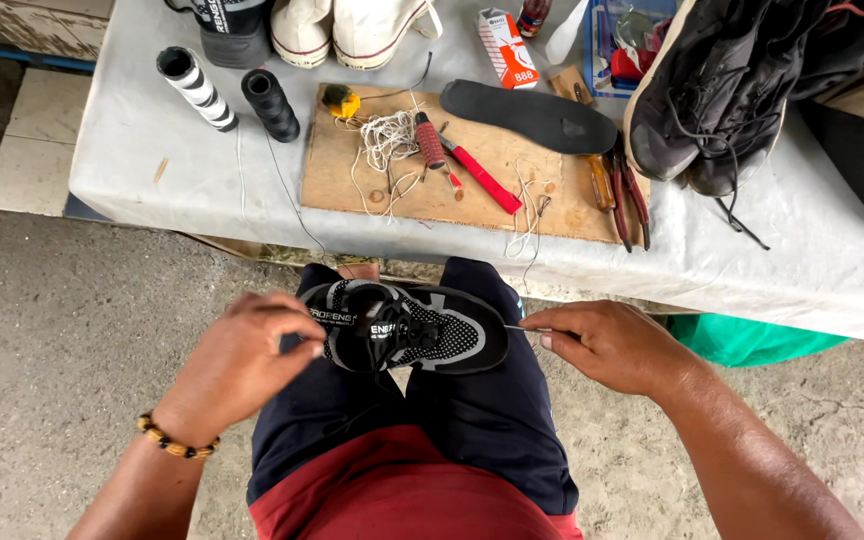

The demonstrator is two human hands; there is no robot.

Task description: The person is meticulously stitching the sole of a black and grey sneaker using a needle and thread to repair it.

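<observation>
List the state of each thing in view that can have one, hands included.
Left hand: gripping the shoe's heel end.
Right hand: fingers pinching a needle at the toe.
Black shoe: on its side across the knees.
Insole: out, lying flat.
Black thread spool: upright.
White string: loose, tangled.

A single head-worn camera looks steeply down from close above the person's lap, facing forward. The left hand (pixel 237 360) and right hand (pixel 607 345) sit low in view; beyond them runs the grey cloth-covered table (pixel 132 150).
</observation>
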